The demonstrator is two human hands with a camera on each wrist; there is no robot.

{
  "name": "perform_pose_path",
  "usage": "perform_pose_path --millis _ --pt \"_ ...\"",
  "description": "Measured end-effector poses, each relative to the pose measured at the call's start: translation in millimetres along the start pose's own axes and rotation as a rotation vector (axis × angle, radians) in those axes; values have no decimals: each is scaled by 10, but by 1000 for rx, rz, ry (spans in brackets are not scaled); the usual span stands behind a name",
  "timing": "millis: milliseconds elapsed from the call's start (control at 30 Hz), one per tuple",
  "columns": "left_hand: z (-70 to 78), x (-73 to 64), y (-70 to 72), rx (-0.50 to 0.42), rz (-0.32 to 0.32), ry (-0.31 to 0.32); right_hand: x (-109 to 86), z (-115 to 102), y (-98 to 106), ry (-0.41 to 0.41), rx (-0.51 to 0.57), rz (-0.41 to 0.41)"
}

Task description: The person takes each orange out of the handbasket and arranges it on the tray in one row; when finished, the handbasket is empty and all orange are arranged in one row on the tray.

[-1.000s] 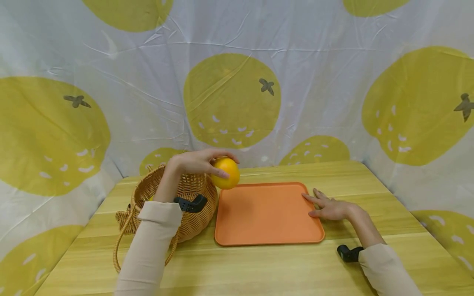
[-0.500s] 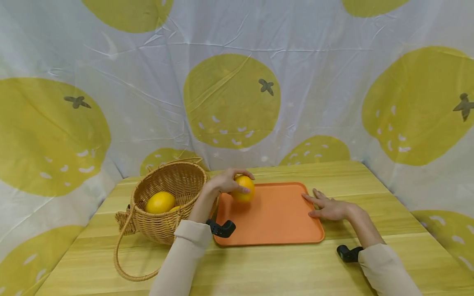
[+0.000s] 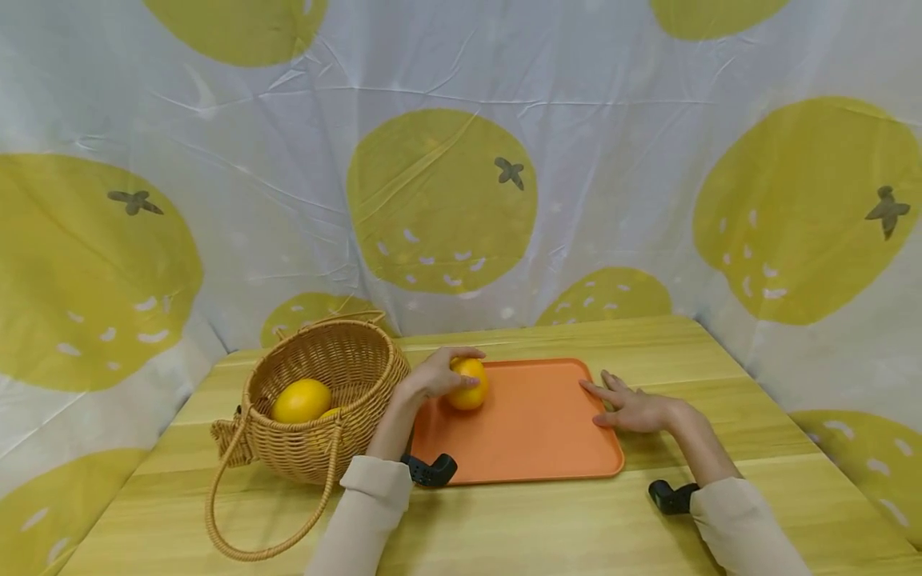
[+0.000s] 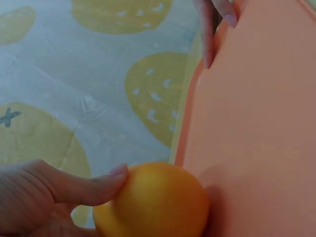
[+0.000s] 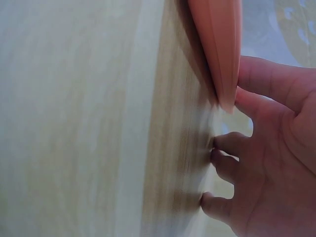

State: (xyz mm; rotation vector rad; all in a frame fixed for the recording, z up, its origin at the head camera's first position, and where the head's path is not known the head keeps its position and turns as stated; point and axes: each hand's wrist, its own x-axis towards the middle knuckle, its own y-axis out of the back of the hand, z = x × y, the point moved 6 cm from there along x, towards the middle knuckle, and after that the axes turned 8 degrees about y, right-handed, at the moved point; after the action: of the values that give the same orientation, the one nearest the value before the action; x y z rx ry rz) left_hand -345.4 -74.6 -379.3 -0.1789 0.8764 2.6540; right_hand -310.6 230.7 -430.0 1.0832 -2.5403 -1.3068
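My left hand [image 3: 432, 376] grips an orange [image 3: 471, 386] between thumb and fingers at the far left corner of an orange-coloured tray [image 3: 540, 432]. In the left wrist view, the thumb lies along the side of the fruit and a shadow falls on the tray beside it. Whether the fruit touches the tray is hard to tell. At the tray's right edge rests my right hand [image 3: 637, 410], fingers spread. Its thumb and index finger touch the rim, and the other fingertips reach down to the table in the right wrist view.
A fish-shaped wicker basket [image 3: 374, 404] stands left of the tray, its handle lying towards the front. Inside sit an orange [image 3: 301, 401] and part of another. A patterned cloth [image 3: 619, 192] hangs behind the wooden table [image 3: 547, 528].
My left hand has carried the orange from the basket's right rim rightward and down to the tray's far left corner. My right hand stays at the tray's edge.
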Motion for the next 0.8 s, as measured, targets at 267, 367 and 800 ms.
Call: perform_pose_path --millis 267,367,800 --pt "-144 -54 -86 -162 221 -55 -53 29 1 -12 12 -8" --pt "-185 -47 -98 -196 260 -70 -47 35 -1 -11 16 -7" --pt "-246 -43 -31 -127 364 -88 -48 63 32 -8 21 -11"
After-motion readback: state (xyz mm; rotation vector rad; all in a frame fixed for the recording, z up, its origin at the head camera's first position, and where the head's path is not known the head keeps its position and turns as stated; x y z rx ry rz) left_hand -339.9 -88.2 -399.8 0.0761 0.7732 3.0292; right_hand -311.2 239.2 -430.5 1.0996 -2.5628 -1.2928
